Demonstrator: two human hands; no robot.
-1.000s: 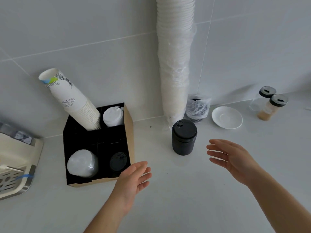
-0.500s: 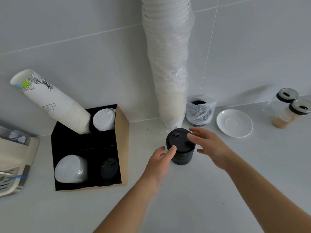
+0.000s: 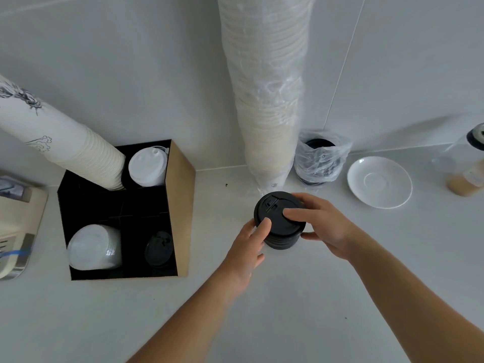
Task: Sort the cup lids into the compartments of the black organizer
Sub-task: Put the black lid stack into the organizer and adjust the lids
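A stack of black cup lids (image 3: 275,208) stands on the white counter, right of the black organizer (image 3: 89,203). My left hand (image 3: 248,247) holds the stack's left side, thumb on the top lid. My right hand (image 3: 322,224) grips its right side, fingers over the top. In the organizer, white lids (image 3: 148,167) fill the back right compartment, a white stack (image 3: 95,247) the front left one, black lids (image 3: 158,248) the front right one. A leaning column of paper cups (image 3: 78,150) rises from the back left compartment.
A tall sleeve of white cups (image 3: 264,100) stands against the tiled wall behind the lid stack. Next to it sits a plastic bag with black lids (image 3: 318,159), then a white saucer (image 3: 379,182) and jars (image 3: 468,166). A beige appliance (image 3: 15,226) lies at far left.
Both hands moved from open above the counter to the black lid stack and closed around it. The camera has come closer.
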